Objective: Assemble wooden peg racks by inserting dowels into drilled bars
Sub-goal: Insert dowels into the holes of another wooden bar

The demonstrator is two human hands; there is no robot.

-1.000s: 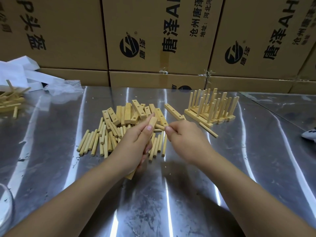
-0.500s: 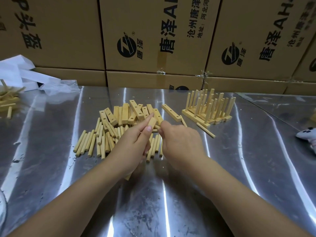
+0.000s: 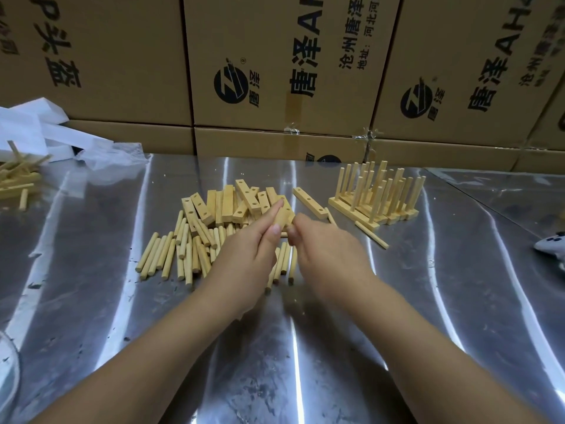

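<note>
Drilled bar (image 3: 282, 214), held upright and tilted in the left hand (image 3: 244, 258), fingers and thumb wrapped round it, only its upper end showing above the heap of loose bars (image 3: 226, 203). The right hand (image 3: 328, 255), a gap away one second before, had closed in until its curled fingertips (image 3: 293, 223) met the bar's side; whether they pinched a dowel could not be told. The approach suggested a peg being brought to a hole, insertion probably imminent. Loose dowels (image 3: 171, 255) lay just in front of the heap; finished peg racks (image 3: 376, 194) stood to the right on the steel table (image 3: 428, 301), below stacked cartons (image 3: 275, 56).
</note>
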